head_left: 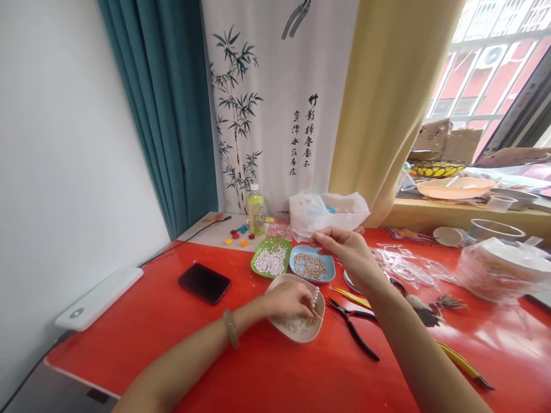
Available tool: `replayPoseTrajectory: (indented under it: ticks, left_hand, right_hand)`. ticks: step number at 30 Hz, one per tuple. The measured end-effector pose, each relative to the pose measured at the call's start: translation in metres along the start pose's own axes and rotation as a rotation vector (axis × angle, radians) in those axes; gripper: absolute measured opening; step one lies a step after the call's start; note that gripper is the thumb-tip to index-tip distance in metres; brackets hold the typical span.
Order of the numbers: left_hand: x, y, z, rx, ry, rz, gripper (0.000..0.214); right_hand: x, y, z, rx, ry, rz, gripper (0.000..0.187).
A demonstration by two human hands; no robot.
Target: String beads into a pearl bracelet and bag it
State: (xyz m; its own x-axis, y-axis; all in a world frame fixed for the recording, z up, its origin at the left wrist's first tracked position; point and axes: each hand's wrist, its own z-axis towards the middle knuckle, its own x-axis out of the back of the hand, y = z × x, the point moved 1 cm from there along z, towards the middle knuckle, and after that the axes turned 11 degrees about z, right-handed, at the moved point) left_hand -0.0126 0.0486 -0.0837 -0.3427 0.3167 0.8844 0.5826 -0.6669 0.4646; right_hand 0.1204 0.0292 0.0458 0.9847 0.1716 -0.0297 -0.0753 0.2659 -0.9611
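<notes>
My left hand [293,299], with a bangle at the wrist, is over a whitish dish [282,330] of small gold beads [297,324]. Its thumb and fingers are closed on a thin beading thread [318,315]. A short upright row of white pearl beads [317,294] is beside those fingertips. Higher up, my right hand [342,245] is closed in a pinch; the thread between its fingertips is too thin to make out clearly. Behind the dish are a green tray [253,264] of white pearl beads and a blue tray [331,271] of gold beads.
Black-handled pliers [353,327] and yellow tweezers [350,297] lie right of the dish. A black phone [205,283] is on the left. A bottle [255,211], a white plastic bag [321,212] and clear packets [404,264] are farther back. A wrapped tub [499,269] stands at right.
</notes>
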Motion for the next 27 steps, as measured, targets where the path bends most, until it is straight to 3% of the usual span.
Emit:
replayPoseTrajectory:
  ticks: [9,14,21,24,27]
  left_hand:
    - [0.007,-0.007,0.001,0.088,0.051,-0.322,0.007]
    - [0.031,-0.005,-0.001,0.123,0.098,-0.504,0.014]
    - [0.076,0.007,-0.015,0.157,0.38,-1.113,0.025]
    - [0.089,0.01,-0.021,0.126,0.455,-1.177,0.024]
    - [0.094,0.007,-0.024,0.104,0.466,-1.067,0.02]
  right_hand:
    - [0.003,0.001,0.001,0.017,-0.02,0.024,0.018]
    - [0.003,0.0,0.0,0.009,-0.025,0.034,0.02]
    - [-0.001,-0.003,-0.002,-0.017,-0.053,0.014,0.02]
    - [-0.004,-0.002,-0.003,-0.037,-0.077,0.0,0.021]
    - [-0.005,-0.003,-0.004,-0.041,-0.077,-0.012,0.022]
